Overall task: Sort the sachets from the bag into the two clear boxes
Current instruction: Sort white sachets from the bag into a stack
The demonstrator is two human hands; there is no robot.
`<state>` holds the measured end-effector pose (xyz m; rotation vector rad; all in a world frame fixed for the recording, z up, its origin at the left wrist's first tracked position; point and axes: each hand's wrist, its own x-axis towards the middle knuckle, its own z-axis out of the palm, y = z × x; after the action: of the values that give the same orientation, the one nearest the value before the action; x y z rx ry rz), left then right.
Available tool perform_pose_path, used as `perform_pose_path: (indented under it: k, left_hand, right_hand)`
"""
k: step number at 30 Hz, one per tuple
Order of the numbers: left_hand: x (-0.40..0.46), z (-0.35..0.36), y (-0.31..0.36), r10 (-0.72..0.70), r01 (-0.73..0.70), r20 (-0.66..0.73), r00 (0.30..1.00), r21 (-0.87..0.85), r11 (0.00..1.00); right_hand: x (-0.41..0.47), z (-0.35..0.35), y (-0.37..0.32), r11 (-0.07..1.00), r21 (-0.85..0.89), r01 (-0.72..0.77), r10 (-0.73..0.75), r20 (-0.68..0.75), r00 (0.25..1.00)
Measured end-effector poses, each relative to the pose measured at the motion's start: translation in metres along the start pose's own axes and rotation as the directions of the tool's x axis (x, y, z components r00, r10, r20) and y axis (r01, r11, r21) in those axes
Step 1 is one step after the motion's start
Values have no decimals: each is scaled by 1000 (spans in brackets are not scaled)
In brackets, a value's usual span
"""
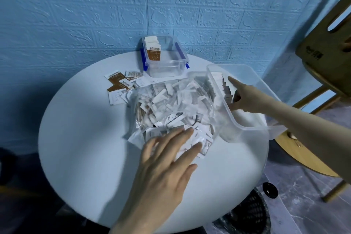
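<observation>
Presently, brown-and-white sachets (121,83) are seen loose at ten o'clock on the round table (79,138), and the left hand (167,165) is laid flat, fingers spread and straight, on white sachets spilling from the clear bag (176,108) at the centre; one sachet should be pinched alone, its colour checked first. At twelve o'clock the blue-latched clear box (167,62) is partly filled, while at three o'clock the larger clear box (247,119) is entered by the right hand (247,99), forefinger extended over a sachet row (226,89), other fingers curled, nothing evidently gripped.
</observation>
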<state>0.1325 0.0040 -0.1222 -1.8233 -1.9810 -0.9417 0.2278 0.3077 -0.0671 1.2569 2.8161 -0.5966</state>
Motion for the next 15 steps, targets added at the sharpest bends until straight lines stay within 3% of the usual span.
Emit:
perform_pose_path:
  k: [2,4,8,11,15]
  left_hand:
    - [-15,-10,-15,-38,39,-55,998,22,999]
    - [-26,-15,-29,-69,74,-75,995,66,995]
    - [-36,-13,-44,-103,100,12,995,160,982]
    - [-39,-9,-43,-101,85,77,992,191,978]
    - [-41,-9,-44,-103,88,77,992,177,980]
  right_hand:
    - [-11,-15,-5,995,-98,-13,6,-66,998]
    - [-31,-26,-13,981,-194,1,-45,-227,973]
    - [-95,-11,-45,969,-4,247,-221,-459,861]
    - [-132,26,-67,925,151,349,-257,-431,865]
    - [-138,76,-83,939,213,271,-180,-365,913]
